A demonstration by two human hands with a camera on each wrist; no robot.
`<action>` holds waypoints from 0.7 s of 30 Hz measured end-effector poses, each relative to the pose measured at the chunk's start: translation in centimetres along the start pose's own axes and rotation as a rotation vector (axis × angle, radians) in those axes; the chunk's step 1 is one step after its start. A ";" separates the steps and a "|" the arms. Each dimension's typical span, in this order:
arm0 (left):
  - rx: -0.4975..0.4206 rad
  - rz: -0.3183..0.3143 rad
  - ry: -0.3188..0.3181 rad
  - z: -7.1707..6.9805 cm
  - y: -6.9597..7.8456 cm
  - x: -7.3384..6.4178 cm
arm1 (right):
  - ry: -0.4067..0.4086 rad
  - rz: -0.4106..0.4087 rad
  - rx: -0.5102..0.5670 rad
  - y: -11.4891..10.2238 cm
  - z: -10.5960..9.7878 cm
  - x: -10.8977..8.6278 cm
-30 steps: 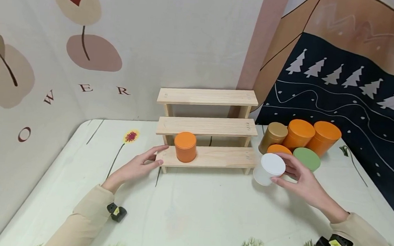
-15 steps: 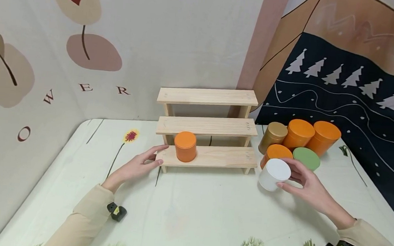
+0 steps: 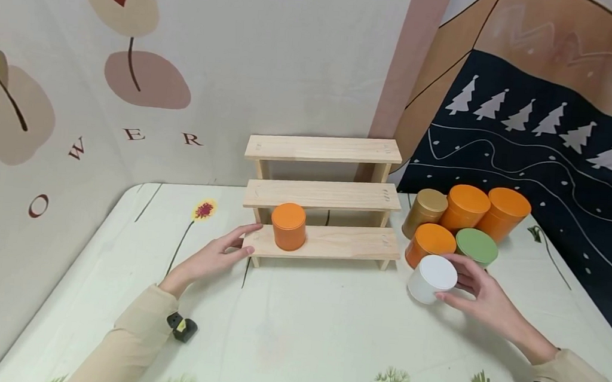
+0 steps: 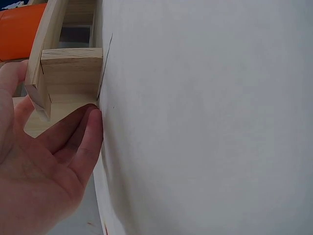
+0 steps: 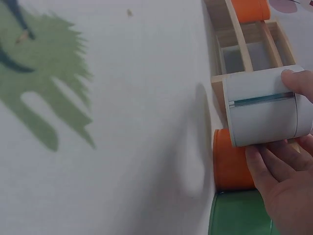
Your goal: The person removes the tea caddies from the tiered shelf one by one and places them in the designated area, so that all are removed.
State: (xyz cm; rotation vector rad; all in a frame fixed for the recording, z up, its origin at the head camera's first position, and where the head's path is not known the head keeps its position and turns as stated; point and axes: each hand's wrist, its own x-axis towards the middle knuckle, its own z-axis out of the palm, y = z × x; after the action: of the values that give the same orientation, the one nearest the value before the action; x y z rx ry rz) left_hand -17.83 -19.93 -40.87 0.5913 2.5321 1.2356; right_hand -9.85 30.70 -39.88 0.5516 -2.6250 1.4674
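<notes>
My right hand (image 3: pixel 483 295) grips a white round canister (image 3: pixel 432 279), thumb on the near side and fingers on the far side. In the right wrist view the canister (image 5: pixel 261 107) is held off the tabletop, its shadow beside it, and a narrow strip runs along its side. My left hand (image 3: pixel 216 259) holds the left end of the lowest step of a three-tier wooden shelf (image 3: pixel 353 242), thumb at the front edge and index finger towards the back. Its other fingers lie curled beside the leg in the left wrist view. An orange canister (image 3: pixel 289 227) stands left of the middle on that step.
Right of the shelf stand a gold canister (image 3: pixel 425 209), two orange canisters at the back, a shorter orange canister (image 3: pixel 431 243) in front and a green canister (image 3: pixel 476 246). A printed cloth (image 3: pixel 295 334) covers the table. Patterned cloth hangs behind.
My right hand has carried the white canister a little to the right and nearer me, uncovering more of the short orange canister. The left hand and shelf stay put.
</notes>
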 end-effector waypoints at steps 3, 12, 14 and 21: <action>0.003 -0.011 -0.002 0.0 0.0 0.0 | -0.003 0.010 0.001 0.1 0.0 -0.2; -0.011 -0.035 -0.008 -0.1 0.2 -0.1 | 0.001 0.025 -0.035 1.2 -0.3 -0.6; -0.015 -0.042 -0.007 -0.1 0.2 -0.1 | 0.002 0.023 -0.033 1.4 -0.3 -0.7; -0.019 -0.033 -0.010 -0.1 0.2 -0.1 | 0.003 0.037 -0.034 2.1 -0.4 -0.8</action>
State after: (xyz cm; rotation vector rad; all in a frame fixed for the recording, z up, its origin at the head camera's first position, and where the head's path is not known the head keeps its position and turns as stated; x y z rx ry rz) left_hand -17.74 -19.93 -40.69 0.5480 2.5088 1.2407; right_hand -9.85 32.26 -41.52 0.4999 -2.6660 1.4293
